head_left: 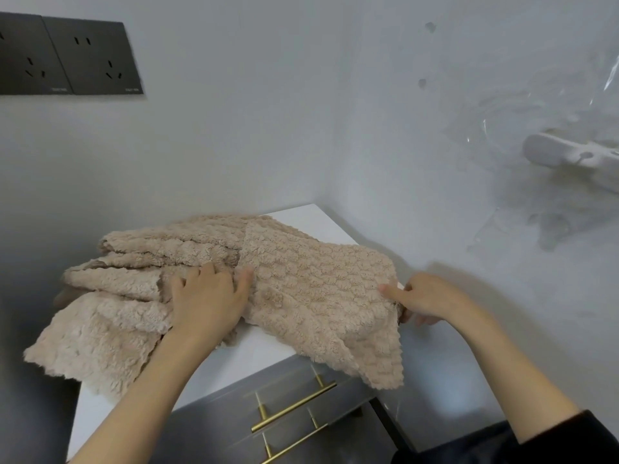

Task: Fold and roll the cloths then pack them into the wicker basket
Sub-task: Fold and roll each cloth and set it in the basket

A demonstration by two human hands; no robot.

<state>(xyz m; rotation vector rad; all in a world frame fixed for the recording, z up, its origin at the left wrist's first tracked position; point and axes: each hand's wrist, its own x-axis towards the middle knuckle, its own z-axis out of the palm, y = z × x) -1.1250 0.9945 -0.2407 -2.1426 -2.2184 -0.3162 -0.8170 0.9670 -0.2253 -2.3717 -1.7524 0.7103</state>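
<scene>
Forearms [160, 373] reach over the worktop [258, 349]: the left hand [207, 296] presses flat on the heaped cloths [134, 272], anchoring them; the right hand [425, 299] pinches the top cloth [318, 289] at the worktop's right edge, likely to spread it.

fingers of the right hand [425, 298] partly hidden behind the cloth [318, 289]; socket panel [20, 55] cut by left edge
</scene>
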